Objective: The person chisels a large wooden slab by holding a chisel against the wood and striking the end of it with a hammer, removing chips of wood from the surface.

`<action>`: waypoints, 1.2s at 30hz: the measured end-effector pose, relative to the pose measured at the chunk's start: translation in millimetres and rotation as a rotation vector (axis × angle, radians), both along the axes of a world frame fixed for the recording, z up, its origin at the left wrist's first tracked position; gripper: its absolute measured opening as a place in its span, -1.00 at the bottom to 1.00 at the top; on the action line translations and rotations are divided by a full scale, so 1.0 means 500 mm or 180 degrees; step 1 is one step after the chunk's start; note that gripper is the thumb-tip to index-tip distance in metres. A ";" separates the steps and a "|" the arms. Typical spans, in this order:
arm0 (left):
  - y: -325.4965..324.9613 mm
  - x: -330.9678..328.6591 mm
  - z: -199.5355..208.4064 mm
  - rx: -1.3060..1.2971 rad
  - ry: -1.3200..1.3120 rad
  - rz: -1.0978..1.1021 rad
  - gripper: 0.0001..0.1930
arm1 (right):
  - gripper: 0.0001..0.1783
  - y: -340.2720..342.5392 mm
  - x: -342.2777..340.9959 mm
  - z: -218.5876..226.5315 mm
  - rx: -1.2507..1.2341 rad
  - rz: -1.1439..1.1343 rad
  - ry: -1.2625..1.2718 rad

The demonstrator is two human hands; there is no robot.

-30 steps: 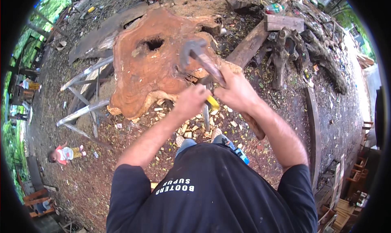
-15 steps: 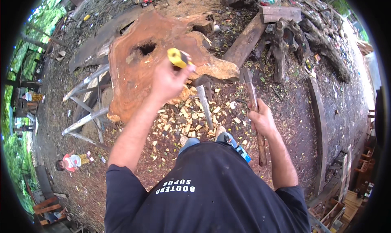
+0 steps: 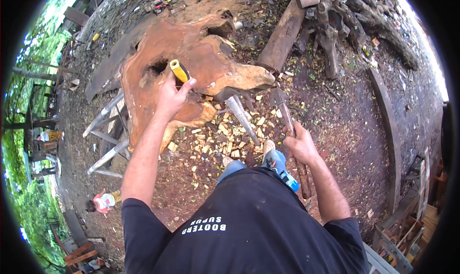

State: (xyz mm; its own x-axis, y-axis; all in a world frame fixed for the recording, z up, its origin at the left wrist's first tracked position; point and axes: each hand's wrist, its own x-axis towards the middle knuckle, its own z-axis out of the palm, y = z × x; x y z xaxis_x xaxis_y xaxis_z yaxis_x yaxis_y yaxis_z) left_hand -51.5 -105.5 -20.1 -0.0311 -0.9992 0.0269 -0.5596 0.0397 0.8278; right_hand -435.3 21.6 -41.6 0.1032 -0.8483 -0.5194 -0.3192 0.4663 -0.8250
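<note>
My left hand (image 3: pixel 171 97) is closed round a yellow-and-black handled tool (image 3: pixel 179 71), raised above a wide reddish-brown wood slab (image 3: pixel 191 49). The tool's lower end is hidden by my fingers, so its kind is unclear. Lower right, my right hand (image 3: pixel 300 142) grips an axe (image 3: pixel 303 173) about the middle of its wooden handle. Its metal head points up and away, just right of the slab's pale, chipped tip. The slab has a dark hole (image 3: pixel 157 67) and rests on pale metal legs (image 3: pixel 243 120).
Wood chips (image 3: pixel 230 137) litter the ground by my feet. A squared timber (image 3: pixel 282 37) and gnarled roots (image 3: pixel 328 44) lie at the far right. A long plank (image 3: pixel 387 135) stretches along the right. On the left a small person (image 3: pixel 104 202) in a white-and-red top is standing.
My left hand has moved left over the slab with the yellow-and-black handled tool, which now tilts differently. My right hand still grips the axe. The whole view has turned slightly.
</note>
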 end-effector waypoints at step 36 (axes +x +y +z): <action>-0.067 -0.072 0.005 0.0399 -0.1460 -0.0483 -0.43 | -0.78 -0.340 0.172 0.252 -0.1479 0.1368 0.1113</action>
